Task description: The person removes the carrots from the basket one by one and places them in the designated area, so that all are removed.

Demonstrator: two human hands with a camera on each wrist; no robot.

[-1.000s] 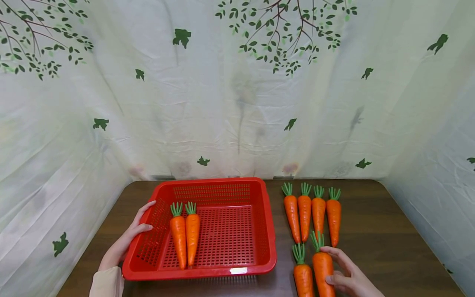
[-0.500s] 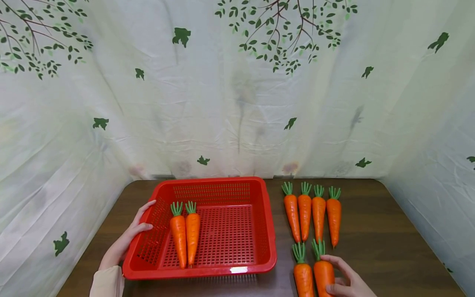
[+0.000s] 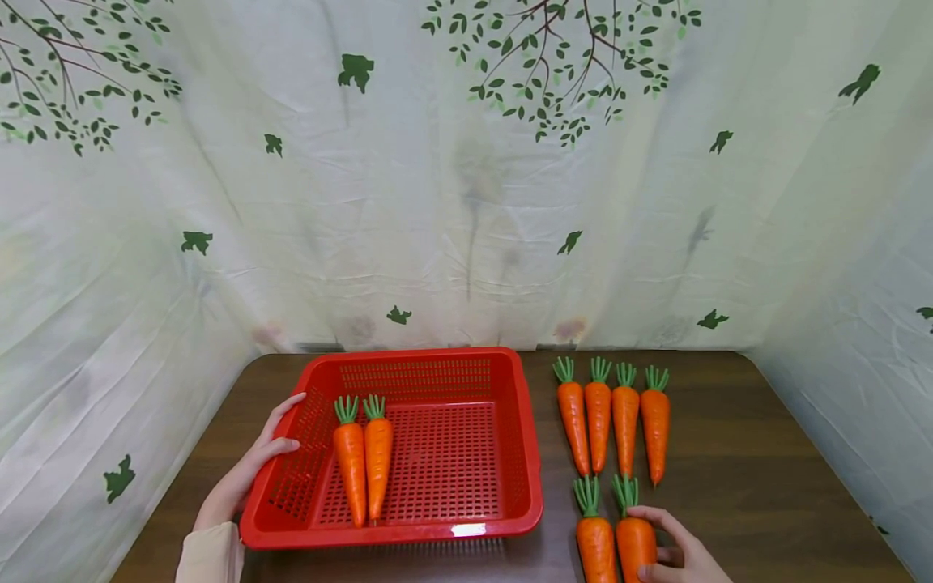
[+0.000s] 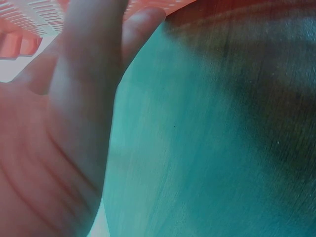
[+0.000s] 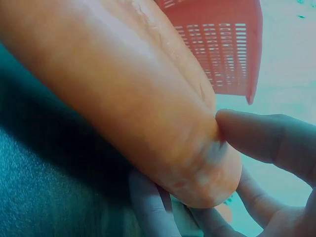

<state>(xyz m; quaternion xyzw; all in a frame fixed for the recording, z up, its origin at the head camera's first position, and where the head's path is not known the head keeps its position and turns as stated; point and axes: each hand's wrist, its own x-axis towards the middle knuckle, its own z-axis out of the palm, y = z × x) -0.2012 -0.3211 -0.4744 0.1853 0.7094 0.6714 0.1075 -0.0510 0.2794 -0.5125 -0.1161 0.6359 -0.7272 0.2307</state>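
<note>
Behind the dark brown wooden desk (image 3: 729, 453) hangs a pale cloth printed with green leaves. One red perforated plastic basket (image 3: 510, 453) sits on the desk and contains two orange plastic carrots (image 3: 364, 461). Four carrots (image 3: 614, 421) lie in a row right of the basket; two more lie nearer the viewer. Left hand (image 3: 244, 478) rests with fingers extended on the basket's left rim. Right hand (image 3: 678, 559) grips the right-hand near carrot (image 3: 634, 542); the other near carrot (image 3: 596, 546) touches it.

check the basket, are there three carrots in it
No, the basket holds only two carrots, lying side by side near its left wall.
</note>
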